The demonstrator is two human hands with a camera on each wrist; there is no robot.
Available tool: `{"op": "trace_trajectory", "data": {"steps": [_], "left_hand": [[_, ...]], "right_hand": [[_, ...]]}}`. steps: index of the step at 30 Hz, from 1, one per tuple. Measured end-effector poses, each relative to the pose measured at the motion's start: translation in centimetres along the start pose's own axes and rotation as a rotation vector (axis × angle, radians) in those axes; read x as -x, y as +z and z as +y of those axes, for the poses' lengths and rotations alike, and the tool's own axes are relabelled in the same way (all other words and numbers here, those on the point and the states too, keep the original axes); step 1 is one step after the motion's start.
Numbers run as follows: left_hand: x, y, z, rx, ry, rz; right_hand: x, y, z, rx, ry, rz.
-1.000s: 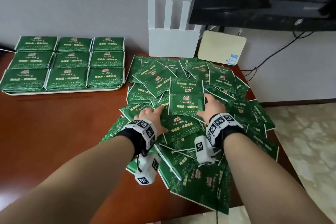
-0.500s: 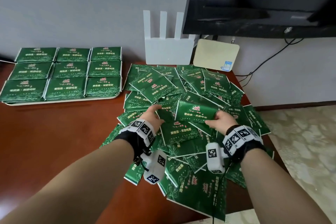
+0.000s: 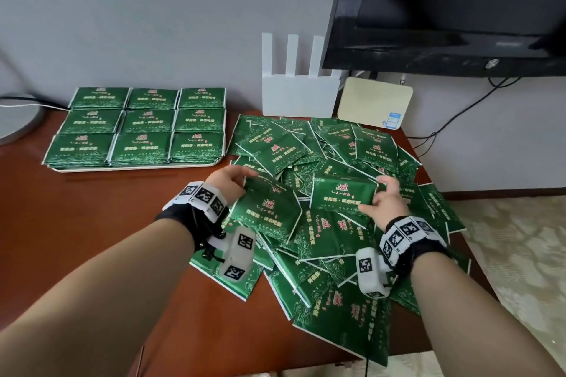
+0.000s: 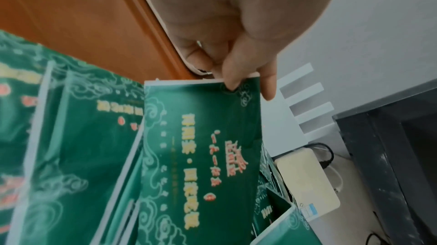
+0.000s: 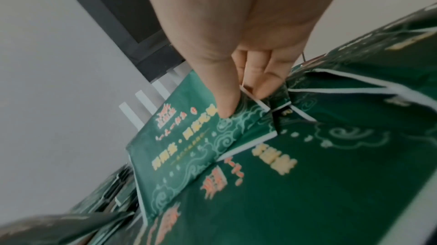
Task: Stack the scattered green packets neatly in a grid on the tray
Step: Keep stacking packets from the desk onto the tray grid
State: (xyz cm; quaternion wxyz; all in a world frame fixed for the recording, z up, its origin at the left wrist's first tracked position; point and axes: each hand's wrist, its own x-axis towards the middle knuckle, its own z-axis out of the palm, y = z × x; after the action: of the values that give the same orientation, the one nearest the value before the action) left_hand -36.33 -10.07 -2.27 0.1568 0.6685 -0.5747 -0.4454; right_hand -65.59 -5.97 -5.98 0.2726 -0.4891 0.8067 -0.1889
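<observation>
the scattered flat green foil packets with gold lettering (image 3: 321, 193) lay in a loose, overlapping heap across the centre and right of the head view, on the reddish-brown wooden table (image 3: 92, 223). the left hand (image 3: 228, 182) pinched the near corner of one tilted green packet (image 3: 269, 211), thumb on its printed face and fingers behind, as the left wrist view showed (image 4: 201, 155). the right hand (image 3: 387, 202) gripped the right edge of another green packet (image 3: 343, 196) lifted off the heap, thumb on top and fingers curled beneath. in the upper left of the head view, the pale shallow tray (image 3: 137, 166) held more green packets stacked in a three-by-three grid (image 3: 144, 125), well apart from both hands. behind the heap, against the grey wall, stood a white router with three upright antennas (image 3: 298, 92), a cream rounded box (image 3: 375, 101) just beside it, and a black television (image 3: 444, 9) above.
</observation>
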Motion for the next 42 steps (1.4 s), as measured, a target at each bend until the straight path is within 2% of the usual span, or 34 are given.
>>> {"op": "trace_trajectory", "data": {"steps": [4,8,12,14,18,20,23,26,28,32,36,39,42], "left_hand": [[0.9,-1.1,-1.1,0.03,0.029,0.068],[1.8,-1.3,-2.3,0.008,0.028,-0.005],[2.5,-0.7,-3.6,-0.275,0.036,-0.081],[2.7,-0.3,-4.1,-0.412,0.036,-0.078],[2.8,-0.7,-3.8,-0.596,0.066,-0.112],[2.8,-1.4,-3.4,-0.519,0.056,-0.08],[2.7,-2.2,-3.1,-0.236,0.038,0.033],[2.6,-2.7,-2.8,-0.021,-0.018,0.034],[2.4,-2.7,-3.0,-0.034,-0.039,-0.003],[2.2,-1.8,-3.7,-0.15,-0.02,-0.117],[2.1,-0.5,-3.5,-0.147,-0.009,-0.152],[1.9,0.2,-3.5,-0.192,-0.008,-0.145],[1.7,0.0,-3.3,-0.196,0.016,-0.064]], "right_hand": [[0.5,0.1,-0.2,0.068,-0.061,-0.071],[1.0,0.3,-0.4,0.064,-0.064,-0.079],[0.7,0.4,-0.5,0.029,-0.103,-0.058],[0.6,0.3,-0.6,0.046,-0.134,-0.029],[0.8,0.0,-1.1,0.091,-0.223,0.018],[0.5,0.0,-1.4,0.091,-0.236,-0.019],[0.1,0.2,-2.0,-0.026,-0.181,-0.089],[0.1,0.8,-2.7,-0.197,-0.177,-0.097],[0.5,1.2,-3.2,-0.194,-0.203,-0.087],[0.9,1.8,-4.0,-0.028,-0.28,-0.124],[1.0,2.4,-4.0,0.05,-0.325,-0.154],[1.2,2.4,-4.0,0.075,-0.329,-0.158],[1.4,2.3,-3.9,0.074,-0.315,-0.137]]}}
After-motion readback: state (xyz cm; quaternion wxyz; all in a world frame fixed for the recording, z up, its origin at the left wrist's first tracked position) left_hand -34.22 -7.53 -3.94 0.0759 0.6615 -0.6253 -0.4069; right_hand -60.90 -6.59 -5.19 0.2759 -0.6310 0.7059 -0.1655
